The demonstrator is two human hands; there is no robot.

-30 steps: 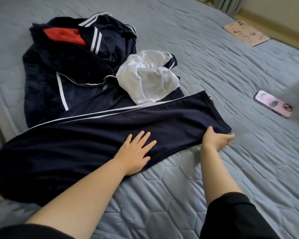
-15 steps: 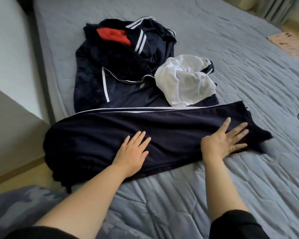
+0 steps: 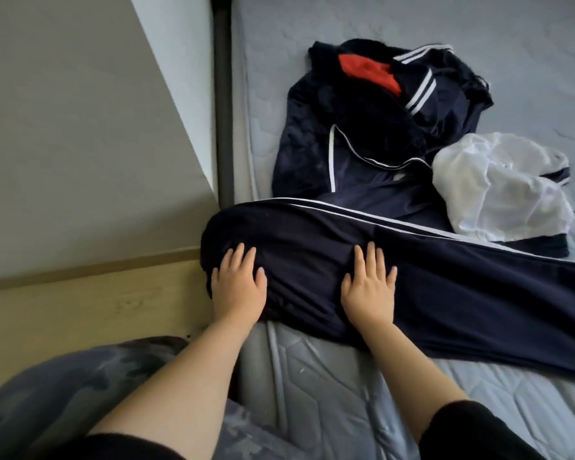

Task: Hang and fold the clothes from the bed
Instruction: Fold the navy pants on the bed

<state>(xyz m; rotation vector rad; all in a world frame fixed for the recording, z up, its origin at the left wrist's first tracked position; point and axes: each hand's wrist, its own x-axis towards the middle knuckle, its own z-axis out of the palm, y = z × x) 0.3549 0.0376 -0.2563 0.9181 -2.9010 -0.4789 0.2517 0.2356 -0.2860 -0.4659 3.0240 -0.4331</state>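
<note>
Grey quilted bed (image 3: 329,376): navy trousers (image 3: 445,277) run lengthwise rightward; left hand (image 3: 238,287) flat on their bunched end, right hand (image 3: 369,288) flat alongside, neither grip clenched.

Long navy white-striped trousers (image 3: 462,283) lie across the quilted grey bed (image 3: 346,393), nearest; behind them a crumpled navy jacket (image 3: 312,154), with a crumpled white garment (image 3: 498,190) at its right.

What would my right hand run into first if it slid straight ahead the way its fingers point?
Right hand lies flat on the dark navy white-striped trousers; past their stripe it would probably first meet the crumpled navy white-piped jacket.
</note>
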